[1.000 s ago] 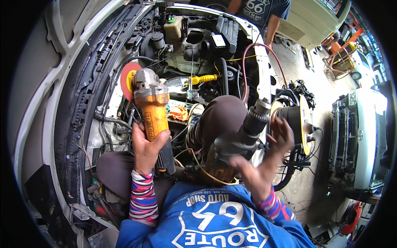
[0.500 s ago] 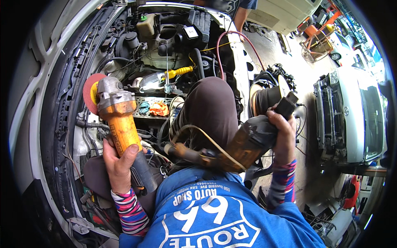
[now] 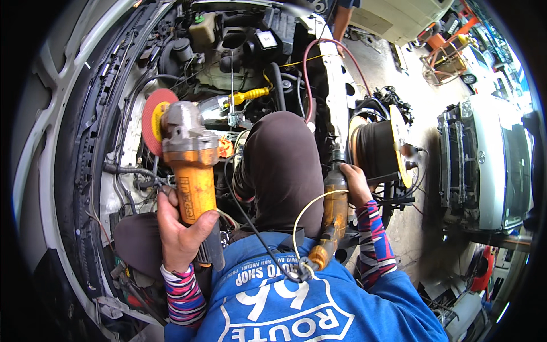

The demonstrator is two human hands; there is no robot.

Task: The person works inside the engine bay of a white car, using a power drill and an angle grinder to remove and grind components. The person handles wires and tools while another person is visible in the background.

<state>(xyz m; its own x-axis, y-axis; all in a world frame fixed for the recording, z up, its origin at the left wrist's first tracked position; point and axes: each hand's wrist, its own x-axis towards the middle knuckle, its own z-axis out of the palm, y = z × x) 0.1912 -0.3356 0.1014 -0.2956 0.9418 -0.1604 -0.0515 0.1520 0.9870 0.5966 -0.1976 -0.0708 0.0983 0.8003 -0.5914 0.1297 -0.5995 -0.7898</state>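
Note:
My left hand [image 3: 185, 231] grips a yellow angle grinder [image 3: 196, 188] by its body, with the thumb across the front. Its grey metal head points up, and a reddish disc [image 3: 152, 122] faces left. My right hand [image 3: 358, 185] is closed round the dark upper part of a worn yellow-and-black power tool [image 3: 335, 214]; its exact kind is unclear. That tool stands nearly upright at my right side, its lower end against my blue shirt [image 3: 285, 310]. A pale cord loops beside it, and a dark cable runs down to its lower end.
My raised knee [image 3: 285, 162] is between the hands, over an open engine bay. A yellow-handled work light [image 3: 249, 96] lies ahead. A cable reel [image 3: 379, 142] stands at right, near a red hose [image 3: 307, 74]. A white vehicle [image 3: 496, 159] stands further right; another person's arm [image 3: 342, 23] shows at the top.
The grinder has moved right in my left hand. My right hand has come down and left, swinging the other tool from a slant across my lap to nearly upright.

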